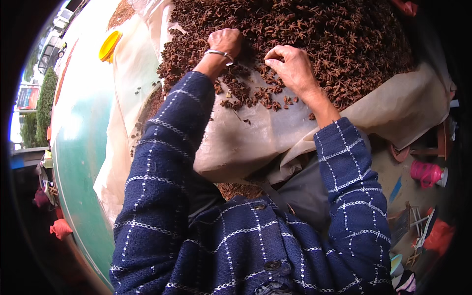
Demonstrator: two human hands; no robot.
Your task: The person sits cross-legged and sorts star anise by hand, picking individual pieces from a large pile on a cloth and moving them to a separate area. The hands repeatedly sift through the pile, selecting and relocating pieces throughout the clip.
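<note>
A large heap of dried star anise (pixel 350 48) lies before me on a pale plastic sheet (pixel 236 147). My left hand (pixel 225 41), with a silver bangle (pixel 220 54) at the wrist, is at the near side of the heap. Its fingers are bent down and hidden, so whatever they hold cannot be seen. To its right, my right hand (pixel 295 68) hovers over the heap's near edge, thumb and forefinger pinched together with nothing visible between them. Loose star anise pieces (pixel 271 97) are scattered on the sheet below and between both hands.
At left stands a green tabletop (pixel 84 147), with a yellow plastic lid or dish (pixel 109 46) beyond it. A red bag (pixel 61 228) hangs by the table's edge. On the floor at right are a pink thermos flask (pixel 427 173) and a folding stool (pixel 418 228).
</note>
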